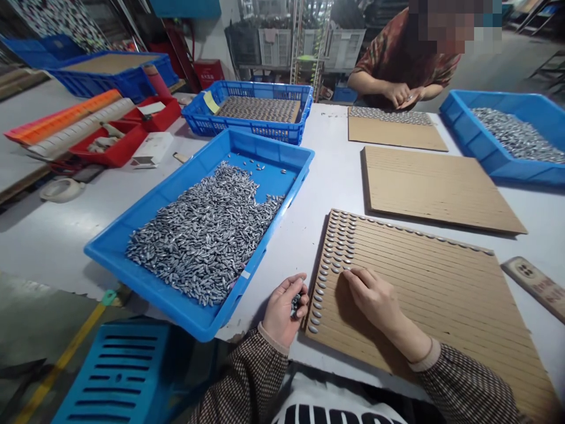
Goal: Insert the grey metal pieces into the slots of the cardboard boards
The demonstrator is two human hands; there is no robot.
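Observation:
My left hand (285, 309) is curled around a handful of small grey oval pieces (295, 304), beside the near left corner of a grooved brown board (424, 294). Over that board, my right hand (373, 292) has its fingertips pinched at a small grey oval piece, mostly hidden by the fingers. Rows of the same shiny pieces (338, 235) stand in the grooves along the board's left side, and a single line of them runs along its far edge. To the left, a blue tray (273, 235) holds a large heap of loose grey pieces (203, 235).
A second brown board (436, 185) lies beyond mine. Across the table, a person (401, 65) handles pieces at a partly filled board (397, 135). Another blue tray (468, 153) stands right, a phone (538, 285) below it. A blue basket (247, 132) and red bins (110, 150) stand left.

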